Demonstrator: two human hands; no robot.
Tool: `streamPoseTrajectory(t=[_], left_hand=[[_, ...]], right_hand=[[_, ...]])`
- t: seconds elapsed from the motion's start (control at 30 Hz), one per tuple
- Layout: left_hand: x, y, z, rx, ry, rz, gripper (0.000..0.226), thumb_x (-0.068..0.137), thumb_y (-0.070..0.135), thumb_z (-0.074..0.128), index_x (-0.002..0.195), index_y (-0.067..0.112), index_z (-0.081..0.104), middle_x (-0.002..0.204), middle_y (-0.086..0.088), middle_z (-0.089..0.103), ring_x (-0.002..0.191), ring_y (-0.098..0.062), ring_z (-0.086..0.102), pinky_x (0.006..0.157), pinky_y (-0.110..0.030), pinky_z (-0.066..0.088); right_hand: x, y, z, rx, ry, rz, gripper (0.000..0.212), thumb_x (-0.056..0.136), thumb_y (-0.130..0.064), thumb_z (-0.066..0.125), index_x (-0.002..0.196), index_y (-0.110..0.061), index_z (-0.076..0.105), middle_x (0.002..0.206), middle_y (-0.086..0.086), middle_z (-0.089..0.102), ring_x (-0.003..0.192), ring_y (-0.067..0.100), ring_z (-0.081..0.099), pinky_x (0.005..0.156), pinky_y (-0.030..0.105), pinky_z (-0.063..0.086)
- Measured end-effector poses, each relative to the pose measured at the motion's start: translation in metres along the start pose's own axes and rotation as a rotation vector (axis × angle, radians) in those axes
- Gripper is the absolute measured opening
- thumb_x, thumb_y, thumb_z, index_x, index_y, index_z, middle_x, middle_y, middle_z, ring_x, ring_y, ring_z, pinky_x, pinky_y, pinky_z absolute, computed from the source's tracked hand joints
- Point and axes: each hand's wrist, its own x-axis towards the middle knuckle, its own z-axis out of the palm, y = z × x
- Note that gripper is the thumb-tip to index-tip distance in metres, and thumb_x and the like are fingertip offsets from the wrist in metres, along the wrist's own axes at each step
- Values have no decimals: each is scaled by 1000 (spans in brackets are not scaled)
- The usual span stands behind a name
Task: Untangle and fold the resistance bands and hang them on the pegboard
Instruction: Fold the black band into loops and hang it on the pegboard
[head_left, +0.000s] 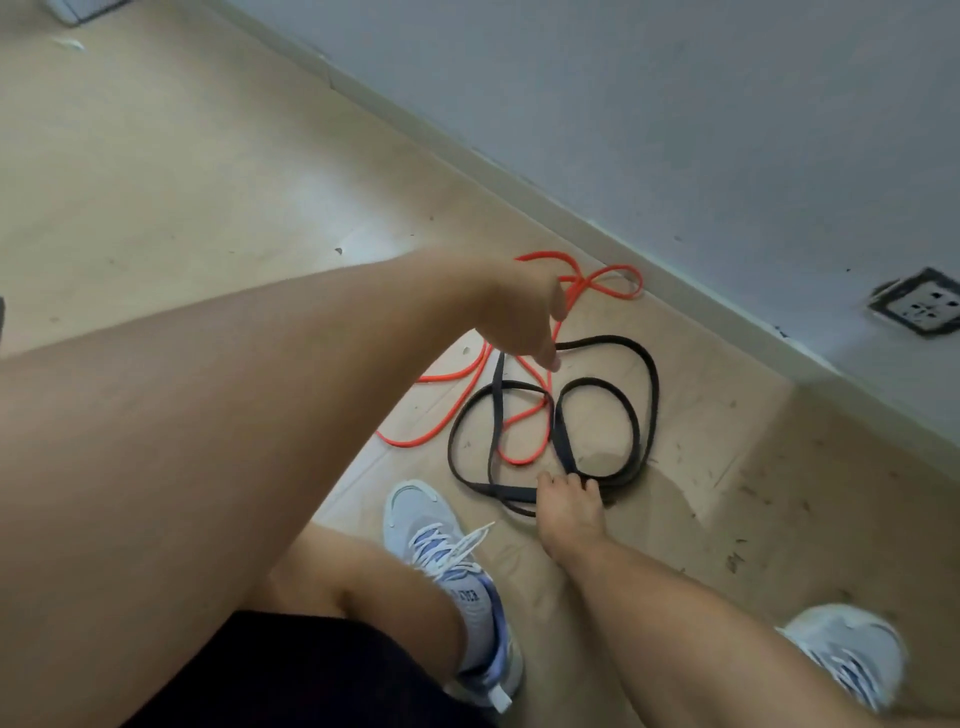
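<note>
Two resistance bands, orange band and black band, lie interlaced on the floor. The orange is pinched by the left hand; the right hand presses the black. Lifting may tighten the crossings.

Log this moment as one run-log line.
stage: untangling | left hand: lifting orange tube band | right hand: on flat black loop band | bands: intertwined on floor | pegboard: unseen
</note>
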Motion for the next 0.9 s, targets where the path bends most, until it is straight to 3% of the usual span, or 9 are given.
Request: streamPoseTrajectory(t=[0.07,0.23,0.37,0.47,0.6,0.77,0.9], left_hand=[[1,-1,4,14,-22,0,69,95,42,67,154,19,40,150,-3,52,136,-26,50,111,-38,39],[1,3,13,40,-56,8,69,94,40,68,154,20,40,151,-4,51,136,-27,49,111,-38,39],[-4,6,11,67,-92,13,72,91,32,74,153,20,41,151,-4,51,137,-27,50,112,-39,40],[-7,12,2,59,-85,23,69,91,24,75,152,19,44,149,-3,53,135,-25,51,110,-36,41],[-12,29,-11,18,55,61,82,87,22,79,156,16,35,153,-6,48,136,-26,49,104,-28,40],[-17,50,-21,-158,268,118,98,86,28,80,161,22,17,160,-6,38,142,-29,42,111,-35,37],[-20,61,-26,-384,526,290,69,87,39,76,148,28,45,144,3,57,136,-17,50,113,-41,41]], right_hand=[[3,5,-1,-11,-26,-9,43,96,-10,50,138,-20,47,135,9,61,129,28,51,103,44,40],[1,14,2,-82,-6,-50,38,98,-14,47,133,-17,62,141,10,52,133,29,45,107,44,37],[-9,28,-18,151,36,-77,34,94,-24,51,125,-21,62,133,6,58,131,29,44,112,42,33],[-13,54,-71,461,166,-73,16,96,-31,51,109,-29,60,104,-1,65,120,28,52,104,41,40],[-25,101,-172,684,395,-53,6,87,-34,62,86,-30,58,86,-4,69,86,24,65,76,38,55],[-85,149,-295,615,529,-243,13,87,-33,77,87,-24,67,78,-7,64,73,12,58,61,27,44],[-150,172,-345,629,741,-357,13,91,-36,76,92,-26,68,73,-14,62,63,-3,56,57,12,39]])
